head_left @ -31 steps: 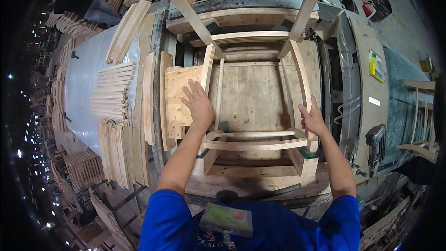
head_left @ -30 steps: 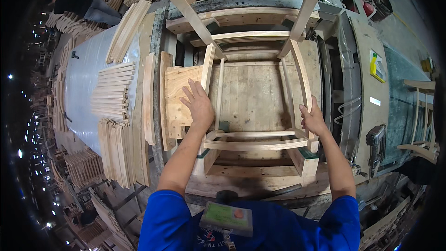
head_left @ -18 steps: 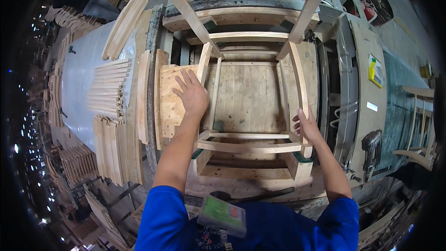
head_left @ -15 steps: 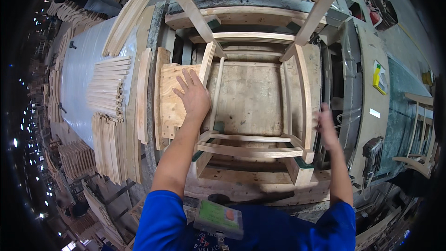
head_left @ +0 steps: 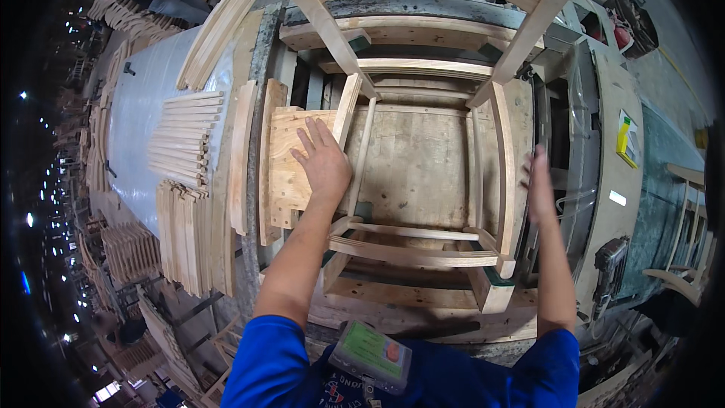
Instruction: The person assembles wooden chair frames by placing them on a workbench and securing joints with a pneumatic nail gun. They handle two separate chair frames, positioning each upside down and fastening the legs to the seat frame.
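A pale wooden chair frame (head_left: 414, 255) lies in a wooden jig, with its back posts (head_left: 326, 34) rising at the far side. My left hand (head_left: 327, 166) rests with spread fingers at the frame's left side rail, over a plywood block (head_left: 287, 168). Both the rail and the block sit under or against that hand; exactly which parts it presses is hidden. Just right of the right side rail (head_left: 504, 174), my right hand (head_left: 539, 187) is held edge-on, fingers stretched, apart from the wood and holding nothing.
Left of the jig, a table (head_left: 140, 125) carries stacks of wooden strips (head_left: 181, 238) and thin sticks (head_left: 189, 132). On the right are a board with a yellow-and-white packet (head_left: 627, 138) and another chair frame (head_left: 683, 219). A person's legs (head_left: 177, 1) show at far left.
My right hand has moved slightly away from the right rail and a little farther forward. My left hand stays by the left rail. The whole view has shifted slightly.
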`<state>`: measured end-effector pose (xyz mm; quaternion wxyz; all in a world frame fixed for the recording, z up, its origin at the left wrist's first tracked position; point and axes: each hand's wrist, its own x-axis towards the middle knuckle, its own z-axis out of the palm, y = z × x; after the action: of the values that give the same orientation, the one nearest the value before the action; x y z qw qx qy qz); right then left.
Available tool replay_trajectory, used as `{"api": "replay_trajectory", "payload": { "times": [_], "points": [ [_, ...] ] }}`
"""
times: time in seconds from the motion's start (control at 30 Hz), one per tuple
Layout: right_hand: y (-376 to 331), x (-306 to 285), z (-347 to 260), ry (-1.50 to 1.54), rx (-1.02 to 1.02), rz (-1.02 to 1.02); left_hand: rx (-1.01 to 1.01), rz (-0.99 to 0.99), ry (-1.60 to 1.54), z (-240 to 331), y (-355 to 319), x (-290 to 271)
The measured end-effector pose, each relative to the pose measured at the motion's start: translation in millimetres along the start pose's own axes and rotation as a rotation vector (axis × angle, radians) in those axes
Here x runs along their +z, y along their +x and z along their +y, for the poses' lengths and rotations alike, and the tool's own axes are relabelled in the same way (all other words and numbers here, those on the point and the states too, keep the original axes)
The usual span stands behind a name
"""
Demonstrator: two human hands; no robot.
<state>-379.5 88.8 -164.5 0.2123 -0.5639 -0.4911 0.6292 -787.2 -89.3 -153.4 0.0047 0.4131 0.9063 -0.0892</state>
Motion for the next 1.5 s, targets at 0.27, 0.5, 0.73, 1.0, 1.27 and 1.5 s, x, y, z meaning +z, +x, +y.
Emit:
{"api": "replay_trajectory", "payload": {
  "times": [0.27, 0.5, 0.73, 1.0, 1.27, 1.5],
  "points": [
    [67, 67, -40, -0.354, -0.184, 0.034, 0.013, 0.031, -0.097, 6, 0, -10],
    [35, 44, -34, -0.616, -0.392, 0.268, -0.153, -0.036, -0.171, 27, 31, -21],
    [-202, -83, -27, -1.513, 0.039, 0.425, -0.188, -0.017, -0.159, 8, 18, -13],
    [-315, -140, 50, -1.696, 0.193, 0.600, -0.178, 0.031, -0.227, 4, 21, -18],
    [-311, -148, 44, -1.665, 0.269, 0.496, -0.165, 0.066, -0.226, 6, 26, -9],
    [-311, -132, 36, -1.601, 0.270, 0.574, -0.168, 0.040, -0.219, 8, 24, -12]
  ]
}}
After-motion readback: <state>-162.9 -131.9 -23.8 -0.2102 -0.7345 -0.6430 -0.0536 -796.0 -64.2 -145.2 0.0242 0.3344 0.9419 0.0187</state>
